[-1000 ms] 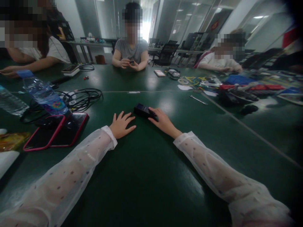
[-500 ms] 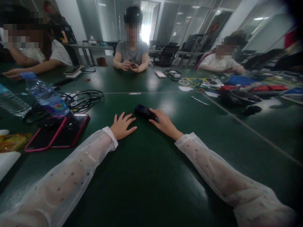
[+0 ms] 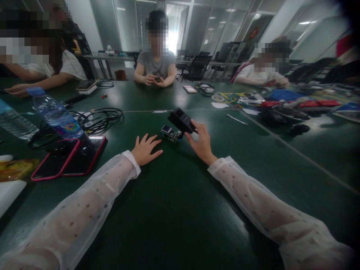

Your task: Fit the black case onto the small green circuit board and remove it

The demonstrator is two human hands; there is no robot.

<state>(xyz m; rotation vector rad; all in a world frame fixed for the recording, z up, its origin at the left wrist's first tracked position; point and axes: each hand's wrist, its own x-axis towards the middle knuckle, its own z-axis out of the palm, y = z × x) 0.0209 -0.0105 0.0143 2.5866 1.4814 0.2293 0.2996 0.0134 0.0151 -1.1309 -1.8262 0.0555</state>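
Note:
Between thumb and fingers, my right hand [image 3: 201, 142] grips a black plastic housing [image 3: 182, 119] by its right end, tilted above the table. Just below it, a small green circuit board [image 3: 173, 137] with a little square screen [image 3: 166, 128] rests on the table. My left hand [image 3: 146, 150] lies flat with its fingers spread, palm down. Its fingertips are close to the board's left side, apart from it. The underside of the housing is hidden.
On the left are two red-edged phones [image 3: 84, 157], a water bottle [image 3: 56, 114] and coiled black cables [image 3: 104, 118]. A wrench [image 3: 236, 119] lies to the right, before a pile of cables and parts [image 3: 287, 103]. Across the table sits a person in grey [image 3: 156, 62].
My right hand has lifted the black housing up and slightly right. The circuit board beneath it is now uncovered on the table. My left hand has stayed in place.

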